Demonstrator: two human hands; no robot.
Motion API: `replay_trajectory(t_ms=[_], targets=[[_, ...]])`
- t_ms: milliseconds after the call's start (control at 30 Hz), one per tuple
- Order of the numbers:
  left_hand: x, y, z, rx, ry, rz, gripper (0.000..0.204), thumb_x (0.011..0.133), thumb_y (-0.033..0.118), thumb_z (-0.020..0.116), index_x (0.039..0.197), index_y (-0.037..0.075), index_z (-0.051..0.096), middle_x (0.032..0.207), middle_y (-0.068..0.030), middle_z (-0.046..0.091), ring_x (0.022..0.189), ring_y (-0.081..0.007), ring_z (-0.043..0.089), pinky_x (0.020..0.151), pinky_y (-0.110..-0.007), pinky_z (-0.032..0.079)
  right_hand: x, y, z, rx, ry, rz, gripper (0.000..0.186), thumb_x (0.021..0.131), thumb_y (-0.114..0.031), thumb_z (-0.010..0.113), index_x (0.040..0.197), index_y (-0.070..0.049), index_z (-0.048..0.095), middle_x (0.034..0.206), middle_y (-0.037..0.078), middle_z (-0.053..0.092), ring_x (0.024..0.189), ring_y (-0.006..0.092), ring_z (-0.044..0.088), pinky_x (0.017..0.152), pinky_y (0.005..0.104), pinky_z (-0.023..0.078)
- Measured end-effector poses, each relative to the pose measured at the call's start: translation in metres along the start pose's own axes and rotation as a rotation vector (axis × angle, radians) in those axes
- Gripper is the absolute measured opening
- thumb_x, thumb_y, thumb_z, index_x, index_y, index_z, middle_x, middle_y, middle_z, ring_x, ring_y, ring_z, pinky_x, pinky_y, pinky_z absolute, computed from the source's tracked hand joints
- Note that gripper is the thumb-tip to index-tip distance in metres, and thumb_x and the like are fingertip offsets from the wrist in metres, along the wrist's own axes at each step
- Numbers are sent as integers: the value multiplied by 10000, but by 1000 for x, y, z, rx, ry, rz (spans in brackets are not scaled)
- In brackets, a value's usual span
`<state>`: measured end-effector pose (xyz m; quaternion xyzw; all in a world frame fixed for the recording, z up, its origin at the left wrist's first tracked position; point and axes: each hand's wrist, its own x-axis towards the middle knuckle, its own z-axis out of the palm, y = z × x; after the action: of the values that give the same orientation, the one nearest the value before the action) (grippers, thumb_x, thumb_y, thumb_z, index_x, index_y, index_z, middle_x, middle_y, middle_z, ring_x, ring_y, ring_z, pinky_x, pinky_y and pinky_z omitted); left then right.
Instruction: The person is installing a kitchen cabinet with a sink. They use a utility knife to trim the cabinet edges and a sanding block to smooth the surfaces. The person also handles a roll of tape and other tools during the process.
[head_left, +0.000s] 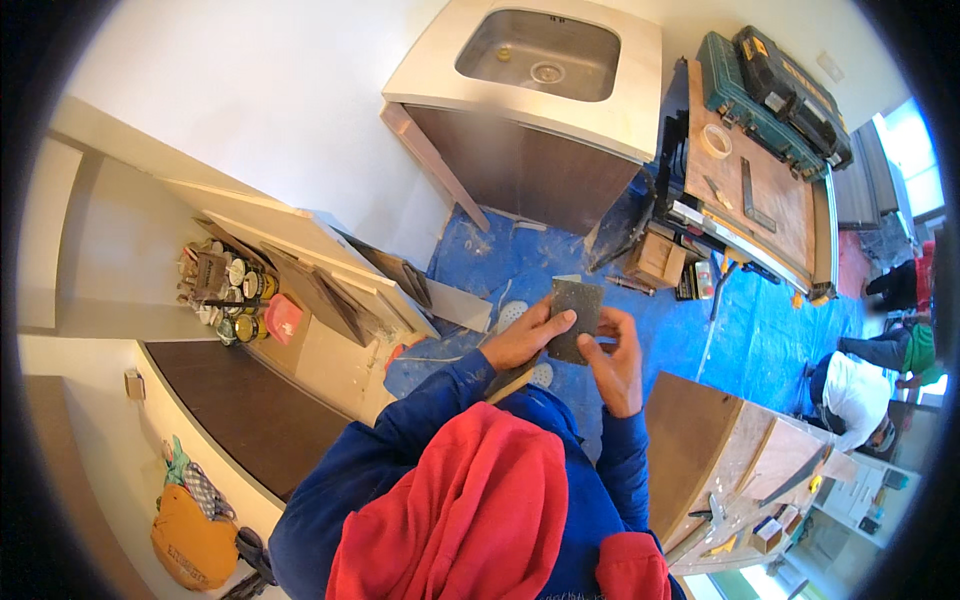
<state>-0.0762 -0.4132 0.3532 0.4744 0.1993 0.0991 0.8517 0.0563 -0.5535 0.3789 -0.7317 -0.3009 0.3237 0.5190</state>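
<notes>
In front of my body, both hands hold a small dark grey rectangular sheet that looks like sandpaper [575, 325]. A paler edge shows along its top. My left hand [528, 333] grips its left side, the thumb lying across its face. On the right side, my right hand [615, 365] pinches the sheet between thumb and fingers. Below my left wrist, a narrow wooden piece [510, 385] with a light edge lies against my lap; its lower end is hidden by my clothes.
Ahead stands a cabinet with a steel sink [540, 60]. A workbench [750, 180] at right carries tool cases [775, 95], tape and a square. Boards [390, 280] and paint cans [250, 290] are at left. Blue sheeting [750, 330] covers the floor. Other people [855, 395] are far right.
</notes>
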Motion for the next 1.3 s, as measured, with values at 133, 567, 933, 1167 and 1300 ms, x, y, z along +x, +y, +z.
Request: replay_trajectory(t_ms=[133,567,933,1167,1300], targets=[[-8,3,6,-23,-76,-161,566,1133,376,546,1572,34,444,1433,-82,602,1272,-191,584,1118,-366,470,-3,-6,-15,168,95,-70,333,1064,-212,661,1326,-8,647,1100,40,721,1058,124,624,877,321,516],[-23,3,34,338,19,153,373,1051,249,703,1327,9,632,1237,-63,662,1133,-114,583,923,-287,510,-22,-4,-30,387,140,8,177,1020,-64,714,1183,1,691,1062,43,740,961,93,670,878,263,542],[-14,9,49,504,276,317,233,1048,243,728,1025,14,699,873,28,648,760,-23,532,634,-223,438,-36,-8,-33,286,167,-31,360,981,-104,749,1306,-2,632,1151,104,740,1048,171,697,918,318,565],[-12,1,58,408,292,290,173,1038,206,737,985,49,689,807,68,605,662,5,466,560,-214,353,-39,-2,-35,273,177,72,247,1036,-170,714,1195,18,692,1026,45,731,917,104,650,815,275,532],[-15,1,57,468,278,284,173,1045,220,725,1002,55,698,828,54,620,684,-6,497,562,-205,371,-38,7,-35,295,215,76,184,1020,-158,717,1061,18,753,894,49,742,840,102,647,766,296,533]])
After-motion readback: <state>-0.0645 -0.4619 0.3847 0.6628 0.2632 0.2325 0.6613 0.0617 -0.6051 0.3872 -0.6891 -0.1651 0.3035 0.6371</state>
